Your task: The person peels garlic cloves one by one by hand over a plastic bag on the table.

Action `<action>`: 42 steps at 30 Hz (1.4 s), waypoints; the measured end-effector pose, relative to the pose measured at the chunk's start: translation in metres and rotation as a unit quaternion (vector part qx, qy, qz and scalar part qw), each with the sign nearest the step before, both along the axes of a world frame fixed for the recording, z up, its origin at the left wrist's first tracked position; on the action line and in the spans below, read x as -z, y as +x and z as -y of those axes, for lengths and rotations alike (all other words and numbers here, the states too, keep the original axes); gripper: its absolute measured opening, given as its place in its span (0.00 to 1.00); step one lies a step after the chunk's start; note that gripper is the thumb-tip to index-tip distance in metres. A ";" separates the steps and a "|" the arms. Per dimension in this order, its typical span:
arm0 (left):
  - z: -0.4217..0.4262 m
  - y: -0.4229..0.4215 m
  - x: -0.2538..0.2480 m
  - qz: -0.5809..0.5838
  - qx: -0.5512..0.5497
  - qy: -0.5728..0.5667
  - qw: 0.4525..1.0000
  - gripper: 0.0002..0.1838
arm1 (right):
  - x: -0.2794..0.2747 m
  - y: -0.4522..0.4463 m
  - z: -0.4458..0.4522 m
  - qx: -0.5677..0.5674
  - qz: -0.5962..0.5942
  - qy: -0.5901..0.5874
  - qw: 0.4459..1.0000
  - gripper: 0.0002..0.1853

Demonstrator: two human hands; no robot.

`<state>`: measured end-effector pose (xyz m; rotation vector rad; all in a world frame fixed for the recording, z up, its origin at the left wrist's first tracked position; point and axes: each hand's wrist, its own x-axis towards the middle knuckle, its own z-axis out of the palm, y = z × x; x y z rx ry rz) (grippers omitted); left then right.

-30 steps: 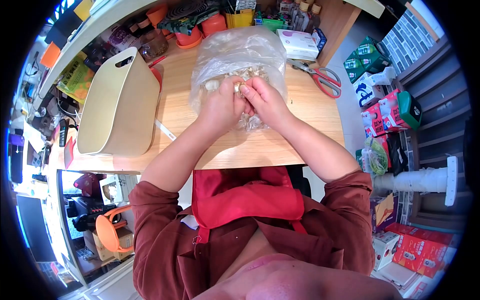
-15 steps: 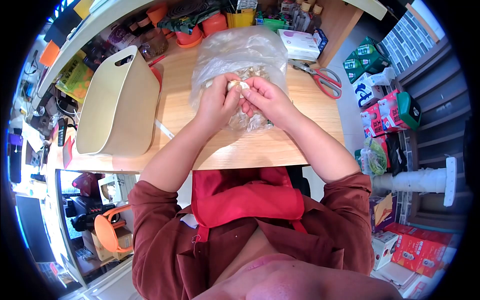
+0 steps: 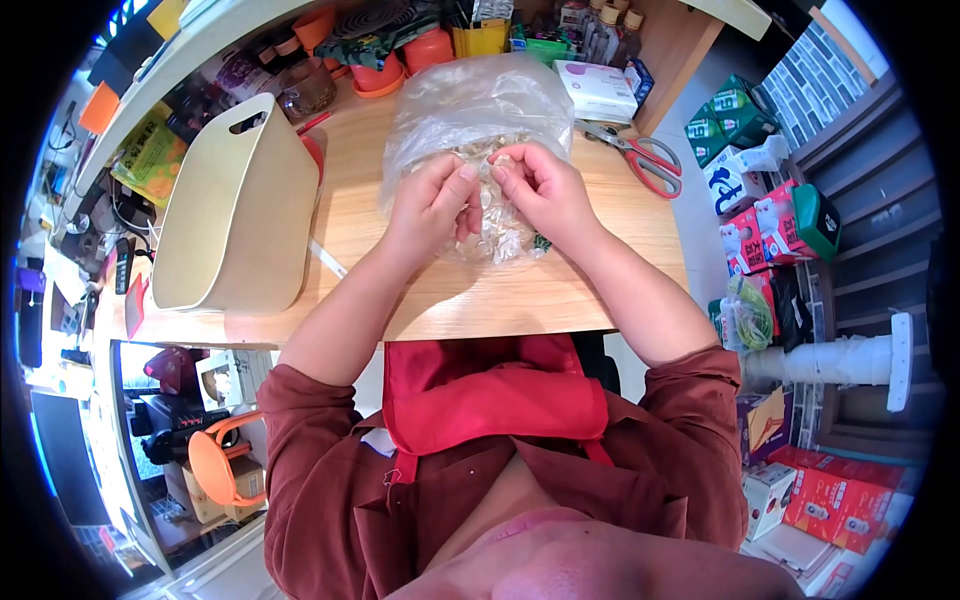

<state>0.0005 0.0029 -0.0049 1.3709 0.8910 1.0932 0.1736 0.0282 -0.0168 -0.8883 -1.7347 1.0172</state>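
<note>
A clear plastic bag lies on the wooden table, with pale garlic-like pieces and papery skins at its near part. Over the left side of this heap is my left hand, its fingers curled and the thumb pressed to the index finger; what it holds, if anything, is hidden. My right hand is just to the right, thumb and fingertips pinched on a small pale piece of skin. A gap separates the two hands.
A tall beige bin stands on the table's left side. Red-handled scissors lie at the right, near a white box. Pots and bottles line the back under a shelf. A thin white strip lies beside the bin.
My hands, together earlier around a whitish bulb-like piece, have moved apart. The whitish piece seen between them half a second ago no longer shows clearly.
</note>
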 end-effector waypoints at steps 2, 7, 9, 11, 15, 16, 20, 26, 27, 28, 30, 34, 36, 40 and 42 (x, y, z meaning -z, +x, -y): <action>0.002 0.003 -0.001 0.053 0.027 -0.014 0.998 0.09 | -0.005 0.001 0.003 0.039 0.057 0.046 0.997 0.13; 0.001 0.008 -0.003 0.051 -0.002 -0.035 0.998 0.06 | 0.005 -0.001 0.001 0.020 0.042 0.077 0.996 0.13; -0.002 0.005 -0.003 0.057 -0.012 -0.058 0.997 0.05 | 0.006 -0.002 0.000 -0.008 0.039 0.057 0.998 0.13; -0.005 0.002 -0.001 0.070 -0.010 -0.067 0.995 0.04 | 0.004 -0.004 0.002 -0.042 0.022 0.013 0.999 0.13; -0.003 0.000 -0.007 0.069 -0.010 -0.081 0.994 0.06 | -0.002 -0.004 0.004 -0.031 0.044 0.070 0.996 0.14; -0.003 0.000 -0.006 0.066 -0.013 -0.078 0.995 0.07 | -0.002 -0.003 0.004 -0.026 0.053 0.085 0.995 0.14; -0.004 -0.001 -0.005 0.058 -0.032 -0.096 0.993 0.08 | -0.001 0.000 0.000 0.001 0.078 0.189 0.979 0.14; -0.003 0.000 -0.006 0.039 -0.050 -0.096 0.993 0.08 | -0.003 0.003 -0.003 0.022 0.094 0.222 0.970 0.14; -0.003 0.000 -0.005 0.041 -0.047 -0.096 0.993 0.08 | -0.004 0.004 -0.003 0.026 0.102 0.230 0.967 0.15; -0.003 -0.001 -0.005 0.043 -0.043 -0.095 0.994 0.08 | -0.005 0.004 -0.003 0.029 0.110 0.239 0.964 0.16; -0.003 -0.002 -0.004 0.040 -0.039 -0.092 0.994 0.08 | -0.006 0.004 -0.001 0.037 0.120 0.246 0.961 0.15; -0.002 0.001 -0.005 0.021 -0.050 -0.083 0.995 0.07 | -0.006 0.004 -0.002 0.045 0.124 0.254 0.958 0.13; -0.001 0.002 -0.005 0.013 -0.056 -0.078 0.995 0.06 | -0.002 0.004 -0.003 0.045 0.124 0.256 0.958 0.13; 0.000 0.001 -0.004 0.015 -0.051 -0.062 0.997 0.04 | -0.001 0.003 -0.003 0.047 0.117 0.262 0.957 0.13; 0.000 0.002 -0.003 0.016 -0.051 -0.056 0.997 0.04 | -0.001 0.003 -0.003 0.046 0.113 0.266 0.956 0.13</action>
